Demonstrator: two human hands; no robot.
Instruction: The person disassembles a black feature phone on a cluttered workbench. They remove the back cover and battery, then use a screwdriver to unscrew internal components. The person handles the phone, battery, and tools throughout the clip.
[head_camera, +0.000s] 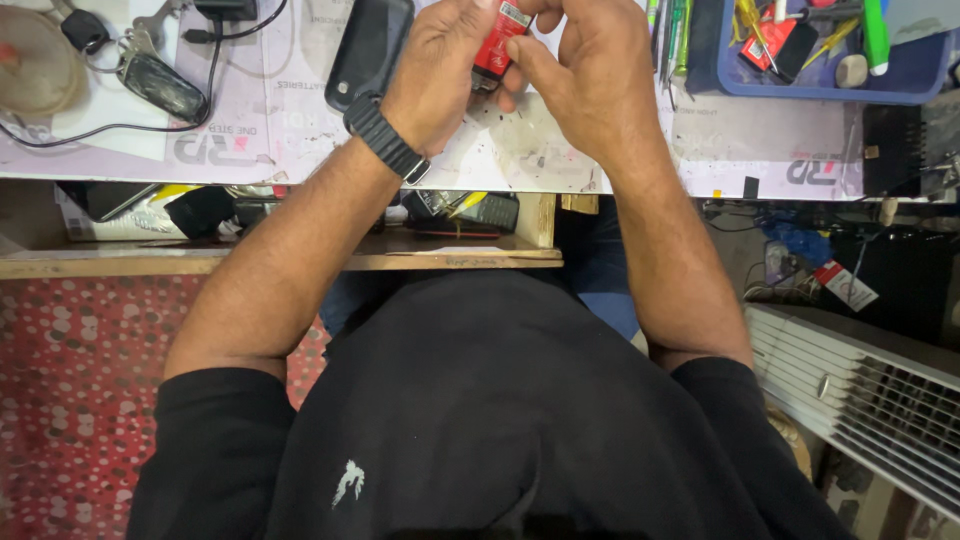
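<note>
One view only, from a camera worn on the person's head. It looks steeply down over the chest and both forearms, toward the tabletop (520, 150), which runs across the top of the frame. The black-sleeved torso fills the lower middle, very close to the lens. The left hand (440, 70) and right hand (590, 80) sit near the upper edge, partly cropped.

item: small red pack (497, 42), black lower end
pose: upright, slightly tilted
place: pinched between both hands, above desk
</note>
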